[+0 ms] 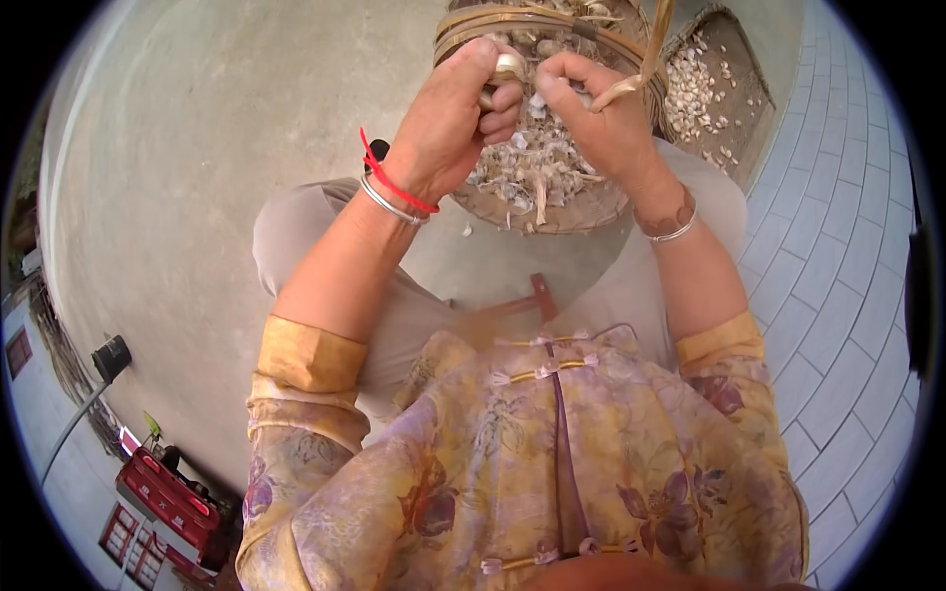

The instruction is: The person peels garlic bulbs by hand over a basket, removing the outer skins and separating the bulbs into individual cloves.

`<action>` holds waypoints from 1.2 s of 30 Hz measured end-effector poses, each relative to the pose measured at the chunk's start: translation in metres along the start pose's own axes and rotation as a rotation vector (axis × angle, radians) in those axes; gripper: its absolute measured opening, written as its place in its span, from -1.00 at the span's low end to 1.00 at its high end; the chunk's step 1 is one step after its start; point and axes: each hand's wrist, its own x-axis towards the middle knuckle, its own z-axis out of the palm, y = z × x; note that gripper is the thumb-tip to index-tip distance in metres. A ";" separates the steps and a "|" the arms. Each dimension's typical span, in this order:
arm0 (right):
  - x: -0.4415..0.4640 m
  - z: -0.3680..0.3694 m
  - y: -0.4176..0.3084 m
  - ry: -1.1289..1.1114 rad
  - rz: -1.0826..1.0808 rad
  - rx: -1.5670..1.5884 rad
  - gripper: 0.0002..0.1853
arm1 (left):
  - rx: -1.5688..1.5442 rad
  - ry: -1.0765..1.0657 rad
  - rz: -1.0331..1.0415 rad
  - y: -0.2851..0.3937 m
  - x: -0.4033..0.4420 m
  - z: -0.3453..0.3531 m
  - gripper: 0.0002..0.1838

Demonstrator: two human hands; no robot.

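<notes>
My left hand [463,108], with a red string and a silver bangle at its wrist, is closed round a whitish garlic piece [508,67] that shows between thumb and fingers. Close by on the right, my right hand [606,118] has its thumb and index finger pinched together; a dry stalk [619,91] runs along it. Whether a small piece sits in that pinch cannot be made out. Both hands are over a round woven basket [581,212] holding garlic skins and dry husks [537,163]. The hands do not touch each other.
A second flat basket [744,118] with many loose garlic cloves [693,87] stands at the upper right. A curved basket handle [658,39] rises near my right hand. Grey paving [828,236] lies right, concrete floor [197,177] left. A red vehicle [169,502] is at the lower left.
</notes>
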 end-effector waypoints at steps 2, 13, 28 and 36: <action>-0.002 0.002 0.000 -0.024 -0.064 -0.001 -0.78 | 0.031 0.027 -0.018 -0.001 0.000 0.002 -0.71; -0.001 0.008 0.012 0.004 -0.141 -0.214 -0.80 | 0.584 0.127 0.229 -0.014 0.004 -0.001 -0.71; -0.006 0.017 -0.002 -0.041 0.128 0.014 -0.71 | 1.643 0.291 0.715 -0.015 0.010 -0.005 -0.71; -0.006 0.014 0.006 -0.095 0.173 0.200 -0.75 | 1.032 0.234 0.525 -0.013 0.013 -0.015 -0.53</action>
